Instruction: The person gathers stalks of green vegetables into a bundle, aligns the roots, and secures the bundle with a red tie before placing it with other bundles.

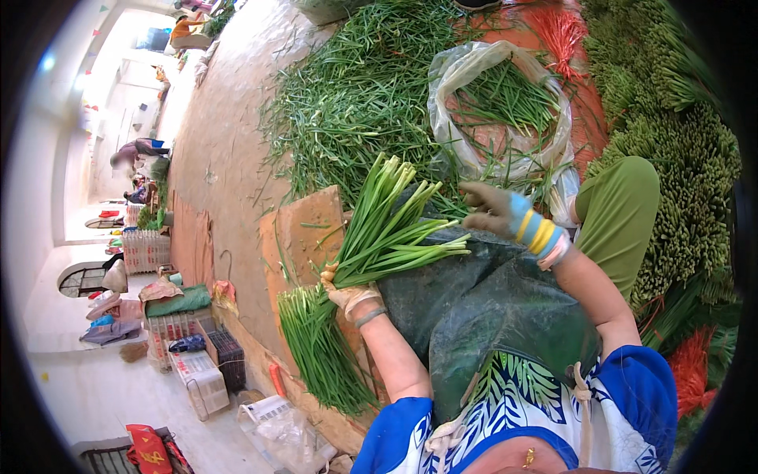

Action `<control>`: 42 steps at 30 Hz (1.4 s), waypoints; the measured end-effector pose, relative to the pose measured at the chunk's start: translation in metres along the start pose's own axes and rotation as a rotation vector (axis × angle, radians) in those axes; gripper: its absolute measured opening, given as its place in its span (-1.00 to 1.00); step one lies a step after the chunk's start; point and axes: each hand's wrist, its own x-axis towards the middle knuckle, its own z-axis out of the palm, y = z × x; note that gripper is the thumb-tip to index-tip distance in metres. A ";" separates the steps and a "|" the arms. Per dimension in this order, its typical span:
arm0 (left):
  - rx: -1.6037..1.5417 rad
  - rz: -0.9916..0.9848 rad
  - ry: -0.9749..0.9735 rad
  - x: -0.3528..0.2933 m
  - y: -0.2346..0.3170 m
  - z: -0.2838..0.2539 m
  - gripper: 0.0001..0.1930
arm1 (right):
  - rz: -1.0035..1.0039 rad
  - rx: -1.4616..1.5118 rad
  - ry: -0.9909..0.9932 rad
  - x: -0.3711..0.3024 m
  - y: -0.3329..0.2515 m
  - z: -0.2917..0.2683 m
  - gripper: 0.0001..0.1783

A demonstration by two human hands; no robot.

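Note:
My left hand (353, 299), in a pale thin glove, is closed round a fanned bunch of chives (387, 229). The bunch's pale cut ends point up and to the right, above the dark green apron (505, 292) on my lap. To its right, my right hand (491, 207) wears a brownish glove with a blue and yellow striped cuff. Its fingers reach left, apart from the bunch, with nothing visible in them. Just below my left hand, another bundle of chives (324, 347) lies on a brown board (300, 229).
Loose green stalks (355, 103) cover the floor ahead. A clear plastic bag (442, 103) gapes beside them, with stalks inside. Red ties (559, 39) lie at far right, near stacked green bundles (671, 182). Crates (197, 379) stand on the left; other people (142, 150) are farther off.

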 end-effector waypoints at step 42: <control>-0.299 -0.108 -1.573 -0.085 0.067 0.158 -0.71 | 0.116 0.486 0.029 0.003 0.054 -0.037 -0.75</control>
